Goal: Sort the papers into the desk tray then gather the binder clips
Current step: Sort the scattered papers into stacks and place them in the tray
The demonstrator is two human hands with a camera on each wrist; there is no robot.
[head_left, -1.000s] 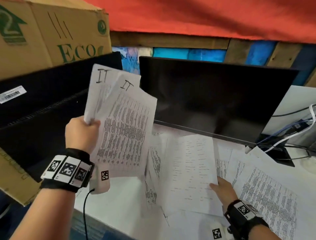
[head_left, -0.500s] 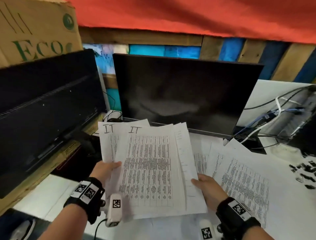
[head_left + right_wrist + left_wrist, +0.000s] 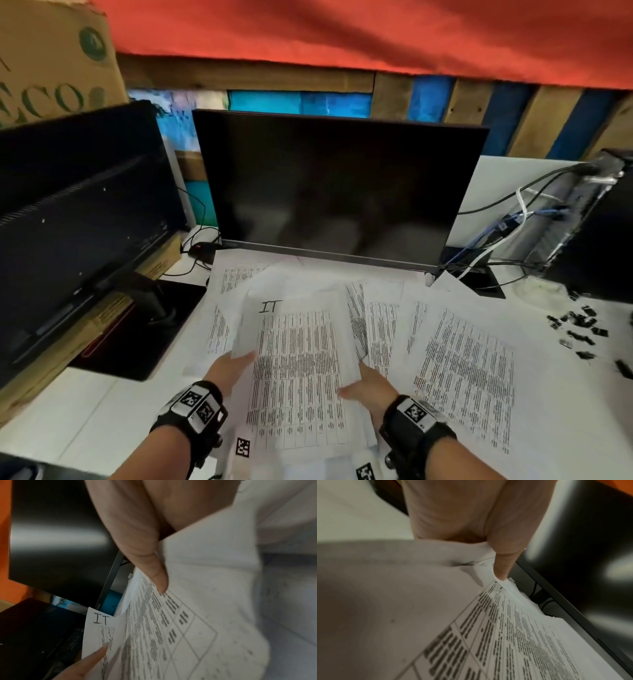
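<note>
Now, hands: left hand (image 3: 228, 371) and right hand (image 3: 368, 382) each pinch a side edge of the bundle of sheets marked IT (image 3: 298, 370), thumbs on top
Bundle: held low, just above the loose papers (image 3: 466, 370) spread on the desk (image 3: 89, 411)
Clips: binder clips (image 3: 579, 329) scattered far right, untouched
Monitor: screen (image 3: 335, 185) behind the spread
Progress: early, I judge; no tray in view, most sheets unsorted

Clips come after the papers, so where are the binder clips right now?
In the head view the binder clips lie scattered at the desk's far right edge, right of the loose sheets and below the cables.
</note>
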